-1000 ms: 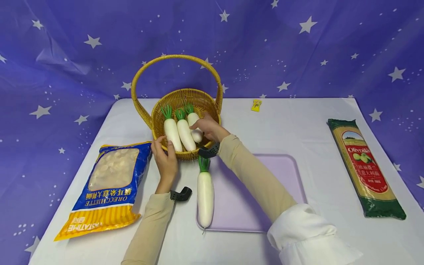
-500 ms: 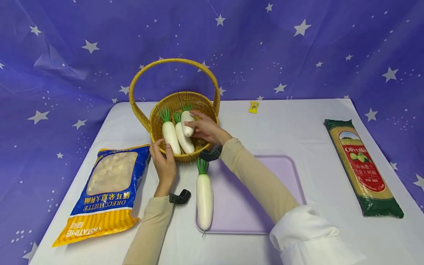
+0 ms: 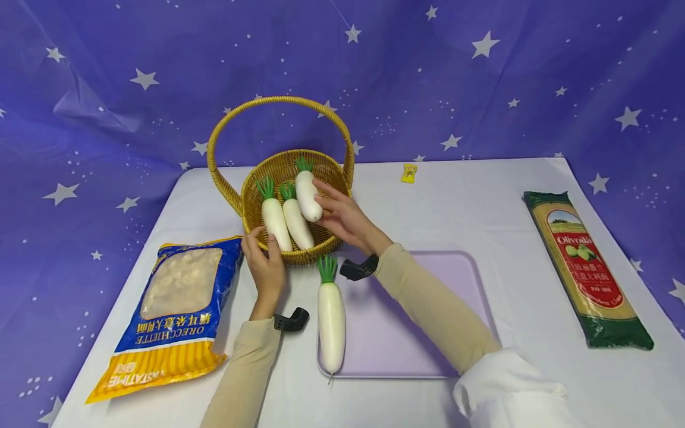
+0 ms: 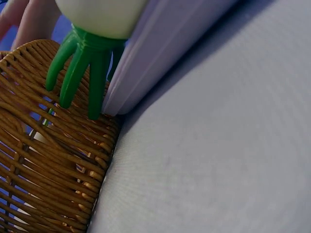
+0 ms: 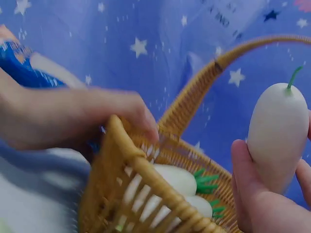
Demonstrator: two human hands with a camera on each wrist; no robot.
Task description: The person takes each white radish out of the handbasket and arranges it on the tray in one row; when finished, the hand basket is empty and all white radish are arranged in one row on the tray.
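Note:
My right hand [image 3: 348,217] grips a white radish [image 3: 308,196] with green leaves, raised above the right side of the wicker basket [image 3: 305,255]. In the right wrist view, thumb and fingers lie on either side of that radish [image 5: 278,131], its thin root end up. My left hand [image 3: 266,264] holds the basket's near left rim, its fingers curled over the edge in the right wrist view. Two more white radishes lie inside, a left one [image 3: 276,223] and a middle one [image 3: 297,223]. Another radish [image 3: 332,327] rests along the left edge of the lilac tray [image 3: 407,333].
A blue and yellow orecchiette bag [image 3: 179,297] lies left of the basket. Far right is a green and red pasta packet [image 3: 585,267]. A small yellow wrapped candy [image 3: 409,173] sits near the back table edge. The basket's tall handle [image 3: 280,100] arches over its opening.
My right hand has lifted the third radish off the basket's bottom, its leafy end now nearer the back rim, and then drawn slightly right. The left hand stays on the rim.

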